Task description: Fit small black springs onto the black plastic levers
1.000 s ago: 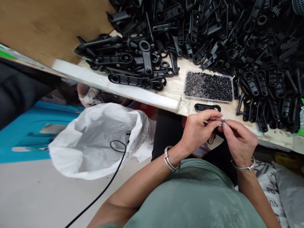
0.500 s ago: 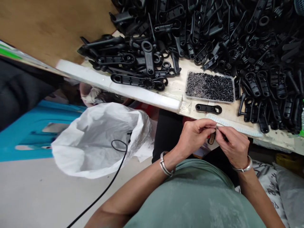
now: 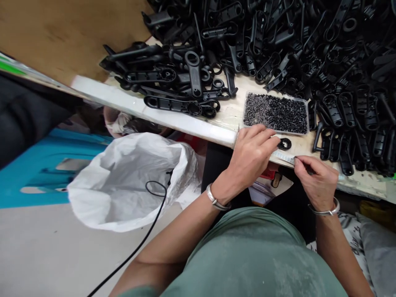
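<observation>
At the near edge of the tabletop (image 3: pixel 185 123), the left hand (image 3: pixel 250 154) is laid over a single black lever part (image 3: pixel 284 144), of which only the ring end shows past the fingers; whether the grip is clenched on it cannot be told. Half a second earlier both hands were pinched together over a small piece below the edge; now they are apart, so the left hand appears to have moved on to the lone part. The right hand (image 3: pixel 318 181) is pinched on a thin pointed piece (image 3: pixel 297 159), its tip touching a pale strip (image 3: pixel 283 156) on the edge. One clear tray of small black screws (image 3: pixel 275 113) stands just behind. Loose black parts (image 3: pixel 309 49) are heaped beyond counting. One white bag (image 3: pixel 130 181) sits below.
</observation>
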Demonstrator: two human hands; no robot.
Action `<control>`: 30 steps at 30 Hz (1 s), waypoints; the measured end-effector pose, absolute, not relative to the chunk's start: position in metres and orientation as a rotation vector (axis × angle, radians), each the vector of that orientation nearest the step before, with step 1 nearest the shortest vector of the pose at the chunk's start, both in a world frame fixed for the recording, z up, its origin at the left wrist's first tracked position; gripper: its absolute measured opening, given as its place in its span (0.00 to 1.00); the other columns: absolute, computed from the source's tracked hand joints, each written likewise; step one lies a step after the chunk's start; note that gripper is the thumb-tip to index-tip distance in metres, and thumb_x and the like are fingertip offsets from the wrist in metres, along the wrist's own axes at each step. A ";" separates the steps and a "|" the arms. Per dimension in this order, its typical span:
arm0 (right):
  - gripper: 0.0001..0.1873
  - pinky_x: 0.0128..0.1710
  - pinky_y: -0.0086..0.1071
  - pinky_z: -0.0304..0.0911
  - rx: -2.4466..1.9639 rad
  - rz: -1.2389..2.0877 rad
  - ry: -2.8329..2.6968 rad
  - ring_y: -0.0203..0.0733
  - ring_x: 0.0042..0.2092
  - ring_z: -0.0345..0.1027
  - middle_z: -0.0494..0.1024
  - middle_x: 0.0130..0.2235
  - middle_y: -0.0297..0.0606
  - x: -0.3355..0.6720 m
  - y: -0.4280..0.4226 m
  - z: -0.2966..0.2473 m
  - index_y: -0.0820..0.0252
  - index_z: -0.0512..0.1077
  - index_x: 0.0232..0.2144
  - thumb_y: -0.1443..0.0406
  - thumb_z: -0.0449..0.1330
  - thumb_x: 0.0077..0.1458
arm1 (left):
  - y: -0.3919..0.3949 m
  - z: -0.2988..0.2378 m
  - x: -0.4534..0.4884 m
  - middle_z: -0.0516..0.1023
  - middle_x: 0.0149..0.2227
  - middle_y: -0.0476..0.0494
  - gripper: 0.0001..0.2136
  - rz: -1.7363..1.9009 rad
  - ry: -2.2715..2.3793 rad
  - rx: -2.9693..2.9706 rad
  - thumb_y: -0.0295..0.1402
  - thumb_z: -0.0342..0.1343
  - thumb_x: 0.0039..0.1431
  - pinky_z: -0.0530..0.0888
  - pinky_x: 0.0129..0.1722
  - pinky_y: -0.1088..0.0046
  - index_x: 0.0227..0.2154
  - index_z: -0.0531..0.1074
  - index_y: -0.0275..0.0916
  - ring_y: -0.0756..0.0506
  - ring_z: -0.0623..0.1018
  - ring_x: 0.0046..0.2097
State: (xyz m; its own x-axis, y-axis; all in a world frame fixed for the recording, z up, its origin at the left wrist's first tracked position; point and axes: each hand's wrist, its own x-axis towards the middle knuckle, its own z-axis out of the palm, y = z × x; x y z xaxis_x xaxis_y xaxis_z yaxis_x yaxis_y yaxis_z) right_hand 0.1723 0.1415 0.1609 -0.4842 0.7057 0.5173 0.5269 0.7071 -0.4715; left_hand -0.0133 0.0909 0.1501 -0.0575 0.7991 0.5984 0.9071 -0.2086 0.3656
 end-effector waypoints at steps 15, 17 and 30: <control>0.04 0.27 0.30 0.66 -1.007 0.387 -2.119 0.36 0.22 0.69 0.78 0.24 0.31 0.184 0.145 0.153 0.56 0.77 0.29 0.66 0.63 0.56 | 0.115 0.156 0.012 0.80 0.36 0.44 0.08 -0.669 -1.979 -2.302 0.25 0.48 0.66 0.63 0.39 0.63 0.37 0.73 0.35 0.42 0.77 0.39; 0.05 0.27 0.29 0.67 -0.985 0.415 -2.105 0.35 0.22 0.68 0.77 0.24 0.31 0.181 0.144 0.153 0.56 0.77 0.29 0.67 0.62 0.56 | 0.115 0.154 0.014 0.80 0.36 0.43 0.08 -0.663 -1.980 -2.304 0.25 0.48 0.65 0.64 0.40 0.64 0.37 0.73 0.34 0.42 0.77 0.40; 0.06 0.27 0.30 0.69 -1.056 0.513 -2.035 0.36 0.23 0.70 0.78 0.25 0.32 0.181 0.143 0.151 0.56 0.77 0.29 0.66 0.61 0.57 | 0.116 0.139 0.014 0.82 0.38 0.41 0.12 -1.028 -1.853 -2.238 0.18 0.45 0.63 0.70 0.42 0.69 0.39 0.74 0.31 0.45 0.80 0.40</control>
